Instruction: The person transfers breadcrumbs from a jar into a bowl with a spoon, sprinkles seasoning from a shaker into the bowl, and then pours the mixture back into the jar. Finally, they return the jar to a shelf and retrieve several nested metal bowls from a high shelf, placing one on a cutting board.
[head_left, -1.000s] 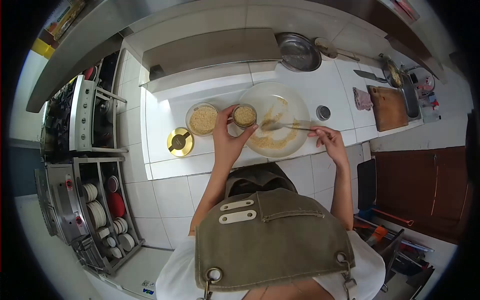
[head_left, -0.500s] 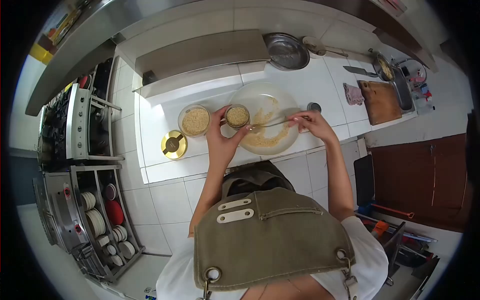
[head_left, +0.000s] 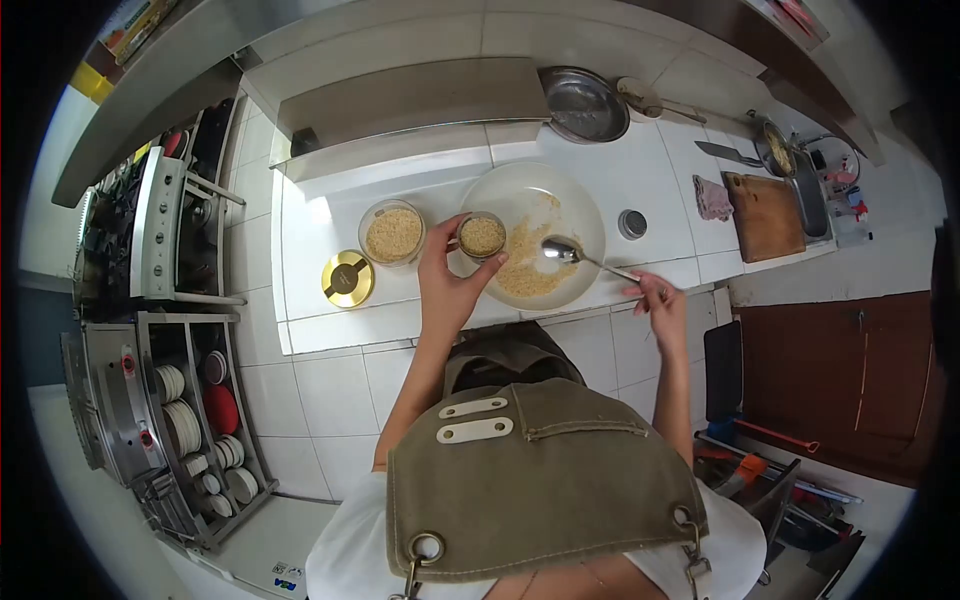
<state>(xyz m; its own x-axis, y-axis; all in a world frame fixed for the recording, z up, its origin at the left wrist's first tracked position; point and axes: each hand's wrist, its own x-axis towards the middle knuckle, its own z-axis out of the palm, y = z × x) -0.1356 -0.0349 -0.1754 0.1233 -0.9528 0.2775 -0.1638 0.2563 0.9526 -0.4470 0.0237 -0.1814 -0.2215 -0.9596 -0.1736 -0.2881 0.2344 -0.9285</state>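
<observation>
The left hand (head_left: 455, 270) grips a small jar (head_left: 482, 235) of tan crumbs above the left edge of the large white bowl (head_left: 590, 215) on the bench (head_left: 655, 180), while the right hand (head_left: 658, 298) pinches the spoon (head_left: 575, 251) over the bowl.

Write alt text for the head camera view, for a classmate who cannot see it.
A person's left hand holds a small jar of pale crumbs beside a wide dish, while the right hand holds a spoon over the scattered crumbs in it. A bowl of crumbs and a gold lid sit to the left on a white counter.
</observation>
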